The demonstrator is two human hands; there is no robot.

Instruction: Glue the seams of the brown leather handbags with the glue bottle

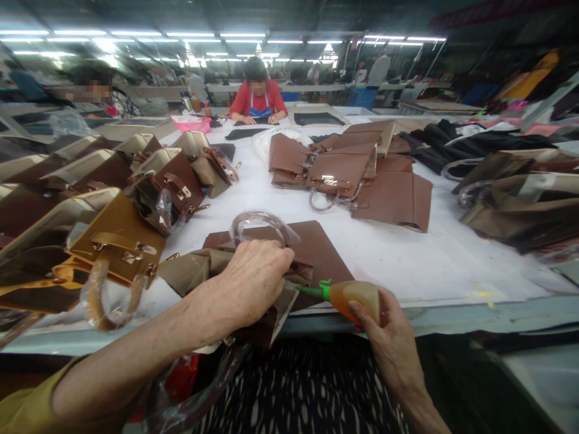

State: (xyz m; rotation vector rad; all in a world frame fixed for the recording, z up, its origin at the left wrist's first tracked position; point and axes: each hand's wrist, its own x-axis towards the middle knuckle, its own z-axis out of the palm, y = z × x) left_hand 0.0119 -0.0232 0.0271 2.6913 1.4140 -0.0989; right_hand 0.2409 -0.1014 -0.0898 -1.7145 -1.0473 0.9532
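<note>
Grasping brown bag (302, 273) in left grip (257, 276), bottle (350, 295) in right grip (392, 331), red banner (493, 12) unreadably blurred

1. Above me spreads a dark ceiling (289, 13), its details lost in shadow.
2. Rows of lit fluorescent tubes (187, 34) run across the hall ahead of me, white and glaring.
3. High on my right hangs a reddish banner (502, 11), too blurred for me to read.
4. I face a broad worktable (456, 259) with a white top and a pale blue-green front edge.
5. Beyond it I see long, light-topped workbenches (325, 88) crossing the hall.
6. Farther right stands a separate table (438, 106) with a brownish top.
7. A slanting metal rail (552, 99) rises at my far right.
</note>
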